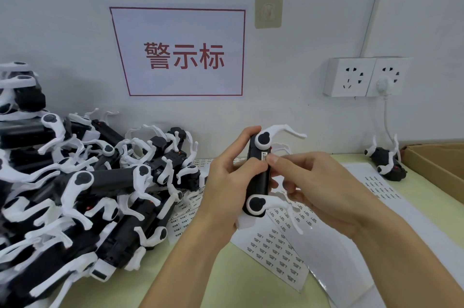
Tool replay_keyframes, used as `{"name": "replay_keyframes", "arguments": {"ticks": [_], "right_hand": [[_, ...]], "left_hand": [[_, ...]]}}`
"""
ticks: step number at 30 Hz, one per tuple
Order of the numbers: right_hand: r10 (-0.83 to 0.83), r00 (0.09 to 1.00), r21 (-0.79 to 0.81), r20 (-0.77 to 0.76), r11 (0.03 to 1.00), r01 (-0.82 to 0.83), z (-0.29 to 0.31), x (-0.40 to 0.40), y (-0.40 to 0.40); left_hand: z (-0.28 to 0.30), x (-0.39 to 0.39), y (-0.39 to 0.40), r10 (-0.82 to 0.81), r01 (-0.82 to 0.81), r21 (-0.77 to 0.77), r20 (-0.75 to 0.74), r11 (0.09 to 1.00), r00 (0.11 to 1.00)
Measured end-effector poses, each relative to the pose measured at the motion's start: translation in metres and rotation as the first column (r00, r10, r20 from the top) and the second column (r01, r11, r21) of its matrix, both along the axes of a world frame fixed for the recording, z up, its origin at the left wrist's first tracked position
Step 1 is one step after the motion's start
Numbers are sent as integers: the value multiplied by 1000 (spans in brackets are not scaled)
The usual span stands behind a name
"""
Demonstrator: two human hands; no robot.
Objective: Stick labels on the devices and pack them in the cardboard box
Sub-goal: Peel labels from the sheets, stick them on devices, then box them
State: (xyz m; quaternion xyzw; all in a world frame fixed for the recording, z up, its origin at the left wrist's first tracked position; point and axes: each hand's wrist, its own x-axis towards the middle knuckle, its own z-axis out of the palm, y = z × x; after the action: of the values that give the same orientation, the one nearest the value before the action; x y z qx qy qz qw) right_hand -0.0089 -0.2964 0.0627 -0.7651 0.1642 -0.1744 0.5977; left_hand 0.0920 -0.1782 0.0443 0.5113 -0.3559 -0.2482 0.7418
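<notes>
Two hands work on one black device (258, 177) with white arms, held upright above the table (226, 282): my left hand (223, 182) wraps firmly around its body, while my right hand (308, 182) pinches a small label (265, 156) against its side. Label sheets (281, 252) lie beneath, the cardboard box (437, 167) sits far right, and a pile of devices (82, 189) sits left.

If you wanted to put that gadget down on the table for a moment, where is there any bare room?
Bare table shows near the front edge, between the pile of devices and the label sheets. A smaller patch lies at the right, between the sheets and the cardboard box. The left side is crowded with the pile, and one lone device sits beside the box.
</notes>
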Motion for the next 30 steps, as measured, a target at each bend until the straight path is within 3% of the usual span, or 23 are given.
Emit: {"name": "replay_keyframes", "arguments": {"ticks": [12,30], "right_hand": [[-46,999,78,-4,996,46,-4,5,-3],[-7,996,-44,-84,999,3,-5,4,-1]], "left_hand": [[0,-1,-1,71,-72,15,81,997,994],[-2,5,-1,66,-67,71,19,995,998]]}}
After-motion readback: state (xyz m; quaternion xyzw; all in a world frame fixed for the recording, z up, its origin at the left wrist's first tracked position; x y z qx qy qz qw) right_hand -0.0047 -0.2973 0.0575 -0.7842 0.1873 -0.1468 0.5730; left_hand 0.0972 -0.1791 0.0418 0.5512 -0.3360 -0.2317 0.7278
